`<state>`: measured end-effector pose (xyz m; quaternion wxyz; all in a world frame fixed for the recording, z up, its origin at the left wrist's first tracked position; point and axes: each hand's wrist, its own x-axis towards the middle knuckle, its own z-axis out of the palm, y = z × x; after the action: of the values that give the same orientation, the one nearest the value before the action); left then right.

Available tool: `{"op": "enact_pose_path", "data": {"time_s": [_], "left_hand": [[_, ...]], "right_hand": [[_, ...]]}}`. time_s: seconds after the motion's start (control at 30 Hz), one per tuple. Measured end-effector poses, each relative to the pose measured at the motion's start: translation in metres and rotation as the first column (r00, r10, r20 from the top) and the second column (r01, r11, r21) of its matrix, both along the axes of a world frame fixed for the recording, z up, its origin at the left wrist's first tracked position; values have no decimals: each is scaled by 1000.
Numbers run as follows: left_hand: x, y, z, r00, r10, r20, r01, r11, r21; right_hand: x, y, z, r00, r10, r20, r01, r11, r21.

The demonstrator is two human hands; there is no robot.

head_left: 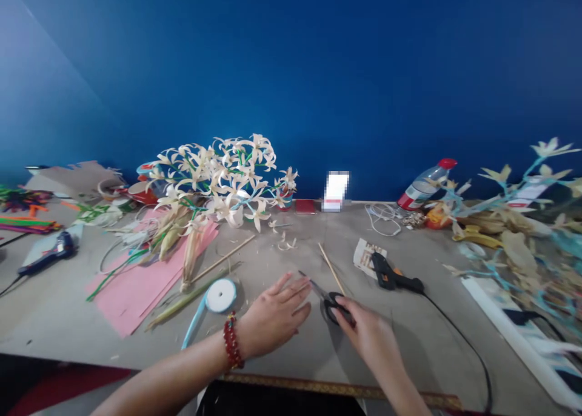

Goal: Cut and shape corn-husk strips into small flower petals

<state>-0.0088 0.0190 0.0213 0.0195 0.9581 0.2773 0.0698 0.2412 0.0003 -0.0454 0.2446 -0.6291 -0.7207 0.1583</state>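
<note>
My left hand lies flat on the grey table with fingers stretched out, a red bead bracelet at its wrist. It holds nothing. My right hand reaches to the black-handled scissors, its fingers on or in the handles; the blades point away to the left. A thin wooden stick lies just beyond the scissors. A roll of light blue ribbon sits left of my left hand.
A bunch of cream paper flowers lies on pink paper at the left. A black glue gun with cord lies right of the scissors. A bottle, teal flower branches and another glue gun stand around.
</note>
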Motion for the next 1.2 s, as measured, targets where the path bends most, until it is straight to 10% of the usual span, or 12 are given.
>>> {"op": "enact_pose_path", "data": {"time_s": [0.33, 0.93, 1.2], "left_hand": [[8, -8, 1, 985, -168, 39, 163, 981, 105], [16, -15, 2, 901, -389, 194, 408, 910, -71], [23, -12, -6, 901, -428, 77, 432, 901, -45]], "right_hand": [[4, -3, 11, 930, 224, 292, -201, 974, -108], [-18, -3, 31, 976, 157, 149, -154, 988, -32], [-36, 15, 48, 921, 152, 358, -94, 981, -172]]}}
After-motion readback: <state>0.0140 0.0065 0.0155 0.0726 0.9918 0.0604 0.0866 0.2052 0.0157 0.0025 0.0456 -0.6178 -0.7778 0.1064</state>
